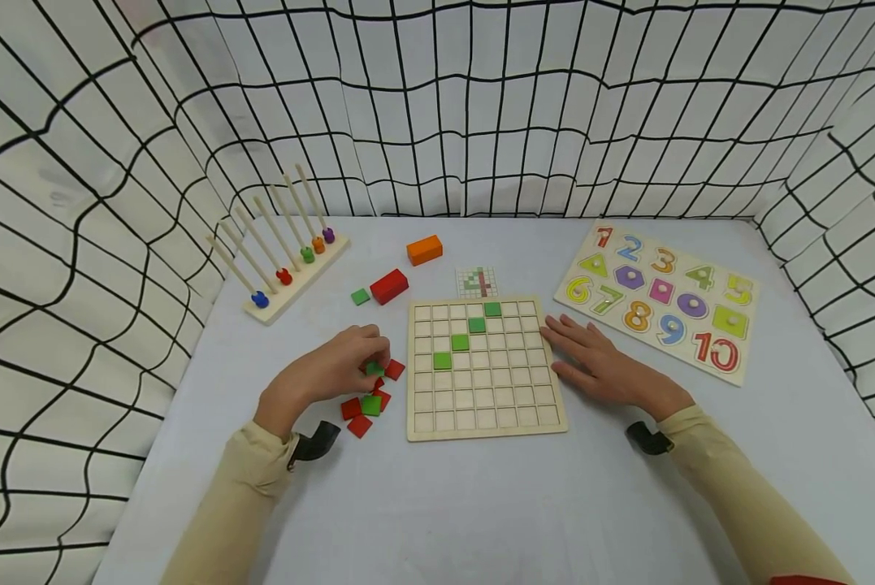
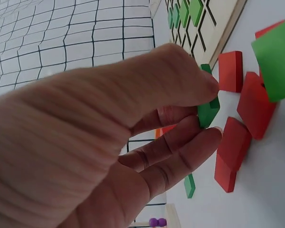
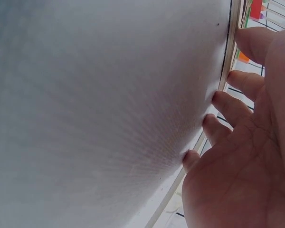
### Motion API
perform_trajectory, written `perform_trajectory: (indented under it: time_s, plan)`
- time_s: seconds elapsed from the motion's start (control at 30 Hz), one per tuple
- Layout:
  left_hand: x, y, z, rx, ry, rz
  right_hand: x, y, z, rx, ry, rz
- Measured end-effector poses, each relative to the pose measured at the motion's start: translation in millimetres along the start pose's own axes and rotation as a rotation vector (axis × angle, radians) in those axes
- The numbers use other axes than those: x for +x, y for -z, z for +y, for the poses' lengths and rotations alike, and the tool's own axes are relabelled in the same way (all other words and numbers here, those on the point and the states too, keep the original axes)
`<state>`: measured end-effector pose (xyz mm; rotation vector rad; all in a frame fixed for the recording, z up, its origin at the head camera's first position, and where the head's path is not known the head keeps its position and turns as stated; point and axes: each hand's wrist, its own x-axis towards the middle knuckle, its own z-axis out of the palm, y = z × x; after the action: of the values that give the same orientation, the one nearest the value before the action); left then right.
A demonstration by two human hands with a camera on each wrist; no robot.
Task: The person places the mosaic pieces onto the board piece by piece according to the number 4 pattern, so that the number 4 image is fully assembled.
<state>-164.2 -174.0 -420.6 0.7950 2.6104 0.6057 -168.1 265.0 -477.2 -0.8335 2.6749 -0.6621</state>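
Note:
My left hand (image 1: pixel 335 364) pinches a green square tile (image 2: pixel 209 114) between thumb and fingertips, just above a loose group of red tiles (image 1: pixel 360 426) and another green tile (image 1: pixel 371 405). To its right lies a wooden grid board (image 1: pixel 485 398). Several green tiles (image 1: pixel 461 343) sit in its cells, in a diagonal rising to the upper right. Flat beside the board, my right hand (image 1: pixel 601 367) has its fingers spread and touches the right edge with its fingertips. In the right wrist view, the thumb and fingers (image 3: pixel 249 42) meet that edge.
Behind the board lies a small pattern card (image 1: pixel 477 282). A red block (image 1: pixel 389 287), an orange block (image 1: pixel 425 250) and a lone green tile (image 1: pixel 360 297) are at back left. A peg stand with beads (image 1: pixel 298 280) stands farther left; a number puzzle (image 1: pixel 660 301) lies right. Black netting surrounds the table.

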Motion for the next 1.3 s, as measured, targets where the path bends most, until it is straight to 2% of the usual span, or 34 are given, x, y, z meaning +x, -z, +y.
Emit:
perform_trajectory:
  time_s: [0.43, 0.6, 0.8, 1.07, 1.3]
  plan:
    - [17.5, -2.8, 19.6, 0.019, -0.051, -0.026, -0.7, 1.9, -2.0, 0.000, -0.002, -0.006]
    - [23.4, -6.4, 28.8, 0.026, -0.095, -0.031, -0.2, 1.8, -1.9, -0.001, 0.000, -0.006]
    - [33.2, -14.9, 36.8, 0.055, -0.168, -0.041, 0.0, 0.9, -0.6, -0.001, 0.000, -0.005]
    - [45.0, -27.0, 46.0, 0.077, -0.210, -0.059, 0.4, -0.9, 1.6, -0.002, 0.004, 0.002]
    - [49.5, -36.1, 49.2, 0.115, -0.261, -0.038, 0.4, -0.9, 2.0, 0.001, 0.003, 0.003]
